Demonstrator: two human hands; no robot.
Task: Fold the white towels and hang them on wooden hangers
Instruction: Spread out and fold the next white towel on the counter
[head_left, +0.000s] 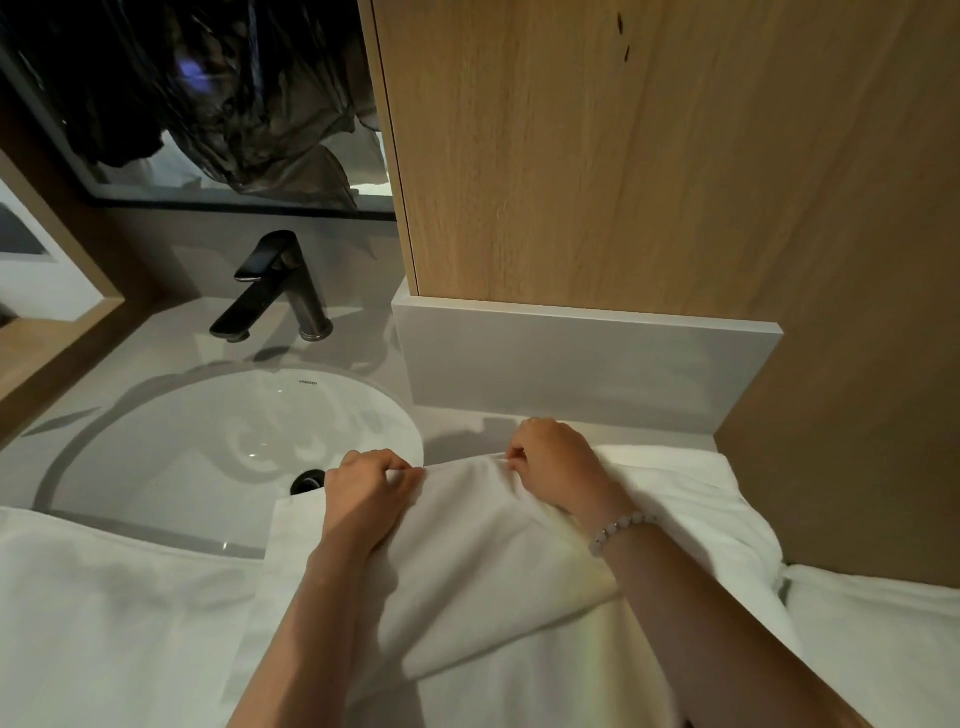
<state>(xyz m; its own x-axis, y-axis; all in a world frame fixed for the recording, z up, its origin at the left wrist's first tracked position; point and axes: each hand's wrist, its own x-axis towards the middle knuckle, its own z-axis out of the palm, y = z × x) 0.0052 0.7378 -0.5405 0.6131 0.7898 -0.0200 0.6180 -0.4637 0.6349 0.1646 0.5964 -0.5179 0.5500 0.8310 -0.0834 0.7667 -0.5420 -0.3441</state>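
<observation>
Two bare forearms reach up from 6 o'clock and meet over a folded white towel (467, 551), which lies at the centre of the view on the near edge of the grey table (156, 358). Its left corner overhangs the sink (171, 467).

The left hand (371, 493), at about 7 o'clock from the centre, pinches the towel's far edge between thumb and curled fingers. The right hand (556, 462), just to the 3 o'clock side of it, pinches the same edge, which is bunched into small creases between the two hands. A bracelet (621, 525) of pale beads circles the right wrist.

A second towel (691, 493) lies under the folded one and stretches toward 3 o'clock, up to the wooden panel (623, 156). More white cloth (104, 613) covers the table at 8 o'clock, and a thick white roll (883, 649) lies at 4 o'clock.

The round white sink sits at 9 o'clock with a dark drain (306, 480) close to the left hand. A small dark brand mark (310, 383) is printed on its far inner wall, too small to read. Beyond it, at 11 o'clock, stands a black faucet (275, 291). A pale grey upstand (571, 364) runs below the wooden panel at 1 o'clock. Crumpled black plastic (234, 104) shows in the dark pane at 11 o'clock.
</observation>
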